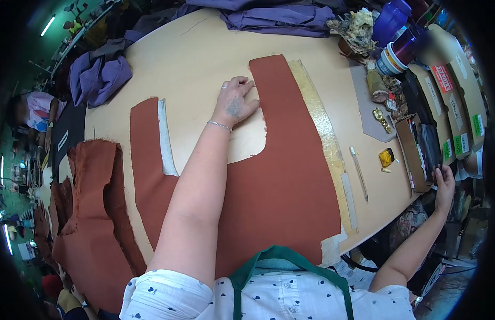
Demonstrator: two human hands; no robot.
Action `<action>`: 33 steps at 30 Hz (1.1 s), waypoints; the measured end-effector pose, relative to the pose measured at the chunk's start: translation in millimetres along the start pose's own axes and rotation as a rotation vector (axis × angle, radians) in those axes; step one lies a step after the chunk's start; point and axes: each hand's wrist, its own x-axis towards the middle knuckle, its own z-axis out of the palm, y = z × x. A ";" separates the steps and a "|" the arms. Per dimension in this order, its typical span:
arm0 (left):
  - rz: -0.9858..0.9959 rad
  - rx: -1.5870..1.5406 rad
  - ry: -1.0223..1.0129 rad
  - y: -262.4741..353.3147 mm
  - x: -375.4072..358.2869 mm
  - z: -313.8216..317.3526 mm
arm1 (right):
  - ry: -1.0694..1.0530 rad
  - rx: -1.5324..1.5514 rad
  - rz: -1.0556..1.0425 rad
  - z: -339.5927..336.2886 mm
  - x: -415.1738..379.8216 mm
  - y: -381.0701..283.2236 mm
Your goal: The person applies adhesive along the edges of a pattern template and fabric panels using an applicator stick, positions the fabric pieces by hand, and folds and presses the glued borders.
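A rust-brown cut fabric piece (279,197) with a deep U-shaped cutout lies flat in front of me, over a yellowish pattern sheet (325,138) that shows along its right edge. Inside the cutout, my left hand (237,104) rests on the bare tabletop, fingers bent slightly and thumb out toward the fabric's inner edge. Far to the right, my right hand (444,184) is at the end of a narrow cardboard box (410,154), its fingers pinched by a dark item (431,146). What they hold there, I cannot tell.
More brown fabric (93,213) hangs over the table's left side. Purple cloth (279,18) lies at the back and left. On the right are a pencil (358,173), a yellow object (386,157), a gold watch (382,120), a tub (390,61) and standing file boxes (455,106). People work at left.
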 end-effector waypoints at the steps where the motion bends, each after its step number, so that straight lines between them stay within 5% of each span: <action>1: 0.008 -0.002 0.011 2.4 -3.2 -1.9 | 0.031 0.175 -0.024 12.8 -13.9 -10.6; 4: -0.061 -0.062 0.040 -0.3 -2.9 1.6 | 0.013 0.527 0.014 77.6 -50.1 -61.2; 9: -0.126 -0.041 0.101 5.3 0.4 4.3 | -0.644 0.302 0.061 222.9 -55.0 -138.8; 13: -0.147 0.062 0.103 9.1 2.0 6.9 | -0.419 -0.307 -0.626 334.3 -51.8 -166.7; 19: -0.173 0.070 0.045 9.0 3.5 4.1 | -0.330 -0.709 -0.702 399.2 -46.8 -187.1; 28: -0.130 -0.065 0.172 4.6 1.7 5.9 | -0.361 -0.728 -0.685 417.7 -42.7 -183.5; 33: -0.207 0.023 0.013 5.1 6.9 3.9 | -0.358 -0.708 -0.738 415.7 -44.3 -185.4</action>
